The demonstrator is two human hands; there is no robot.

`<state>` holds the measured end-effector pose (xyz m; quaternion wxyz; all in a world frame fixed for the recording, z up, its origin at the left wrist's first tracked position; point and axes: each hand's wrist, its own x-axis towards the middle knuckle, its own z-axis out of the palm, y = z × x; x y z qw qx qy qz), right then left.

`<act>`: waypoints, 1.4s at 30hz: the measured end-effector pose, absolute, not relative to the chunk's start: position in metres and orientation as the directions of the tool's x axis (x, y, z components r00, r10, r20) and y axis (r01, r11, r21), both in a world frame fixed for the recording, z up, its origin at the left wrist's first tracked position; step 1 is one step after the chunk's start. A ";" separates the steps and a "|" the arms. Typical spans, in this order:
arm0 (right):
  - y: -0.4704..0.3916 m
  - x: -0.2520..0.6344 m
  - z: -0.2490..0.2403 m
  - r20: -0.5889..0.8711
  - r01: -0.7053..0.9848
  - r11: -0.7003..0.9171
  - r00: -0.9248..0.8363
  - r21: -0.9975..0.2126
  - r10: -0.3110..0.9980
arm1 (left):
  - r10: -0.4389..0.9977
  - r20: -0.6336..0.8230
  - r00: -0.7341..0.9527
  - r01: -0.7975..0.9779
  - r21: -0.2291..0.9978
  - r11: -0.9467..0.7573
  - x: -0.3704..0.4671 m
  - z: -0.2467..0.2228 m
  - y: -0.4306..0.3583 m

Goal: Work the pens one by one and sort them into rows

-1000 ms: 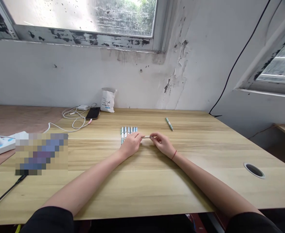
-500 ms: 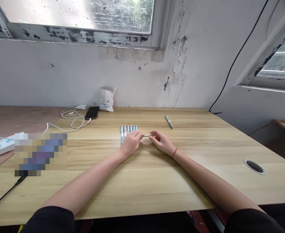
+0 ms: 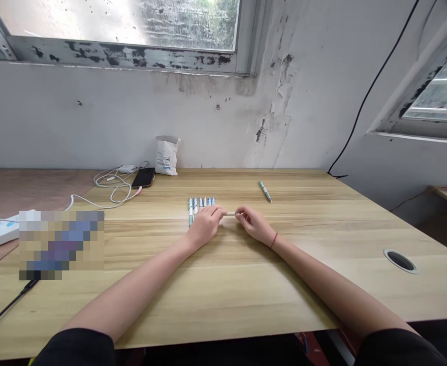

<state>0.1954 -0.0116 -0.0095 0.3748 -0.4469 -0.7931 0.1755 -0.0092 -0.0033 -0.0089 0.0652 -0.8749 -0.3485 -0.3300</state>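
Between my two hands a slim whitish pen [image 3: 229,213] lies level, just above the wooden desk. My left hand [image 3: 207,222] is closed on its left end. My right hand [image 3: 253,221], with a red string at the wrist, pinches the right end, so both tips are hidden by fingers. Under and behind my left hand is a row of several pens [image 3: 190,209] in green, white and blue, side by side and pointing away from me; the hand covers the lower part of most of them. A single green pen [image 3: 264,191] lies apart, beyond my right hand.
A white packet [image 3: 167,155] stands against the wall. Left of it lie a black phone [image 3: 144,177] and a coiled white cable [image 3: 113,194]. At far left are a power strip [image 3: 2,235] and a blurred-out object [image 3: 61,246]. A round cable hole [image 3: 400,261] is at right.
Both hands keep hold of the pen in nearly the same place. The right fingers have closed a little more around its end. The view has shifted very slightly.
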 end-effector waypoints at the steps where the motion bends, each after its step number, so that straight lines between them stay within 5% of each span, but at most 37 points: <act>1: -0.012 0.196 -0.009 0.426 0.591 0.543 -0.339 -0.597 0.838 | 0.564 0.621 0.544 0.650 0.113 -0.751 -0.009 -0.009 -0.004; 16: -0.013 0.199 -0.006 0.506 0.708 0.617 -0.415 -0.342 0.756 | 0.574 0.614 0.542 0.653 0.122 -0.747 -0.010 -0.009 -0.004; 22: -0.015 0.196 -0.006 0.379 0.716 0.564 -0.429 -0.411 0.820 | 0.540 0.622 0.568 0.646 0.070 -0.760 -0.011 -0.010 -0.002; 30: -0.015 0.198 0.001 0.512 0.799 0.601 -0.505 -0.027 0.695 | 0.511 0.647 0.566 0.645 0.039 -0.763 -0.015 -0.010 0.006; 32: -0.016 0.197 0.001 0.491 0.792 0.605 -0.497 -0.080 0.715 | 0.519 0.633 0.575 0.655 0.025 -0.755 -0.016 -0.009 0.005; 38: -0.023 0.194 -0.003 0.338 0.689 0.523 -0.400 -0.502 0.852 | 0.487 0.631 0.605 0.676 -0.083 -0.732 -0.018 0.001 -0.001; 42: -0.028 0.189 0.002 0.437 0.765 0.539 -0.375 -0.353 0.818 | 0.442 0.653 0.615 0.670 -0.136 -0.730 -0.020 0.009 -0.003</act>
